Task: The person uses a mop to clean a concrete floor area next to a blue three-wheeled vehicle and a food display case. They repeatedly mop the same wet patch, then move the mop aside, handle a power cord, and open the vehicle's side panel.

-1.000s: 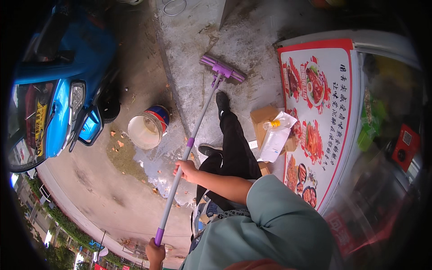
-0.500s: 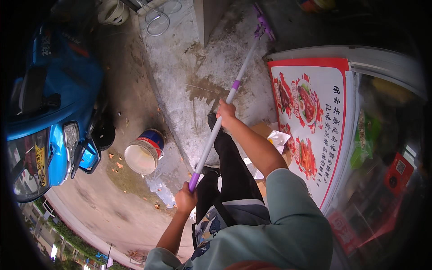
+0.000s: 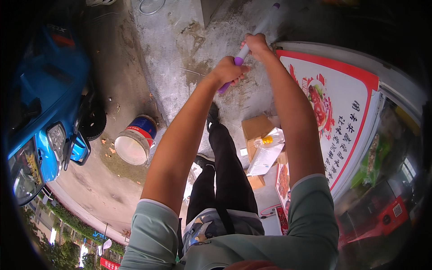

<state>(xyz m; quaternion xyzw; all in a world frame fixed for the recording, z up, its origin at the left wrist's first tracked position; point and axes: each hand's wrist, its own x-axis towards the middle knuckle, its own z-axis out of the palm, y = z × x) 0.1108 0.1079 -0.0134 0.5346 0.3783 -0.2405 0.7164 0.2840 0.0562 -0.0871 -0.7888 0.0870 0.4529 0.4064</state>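
bright daylight | soft shadows | heavy fisheye bending, dark rim | top edge perhaps blurred

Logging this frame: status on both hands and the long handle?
Left hand shut on the purple-tipped handle near its end. Right hand shut on it further along, arms stretched forward. Head of the tool out of view. Bucket off left, apart.
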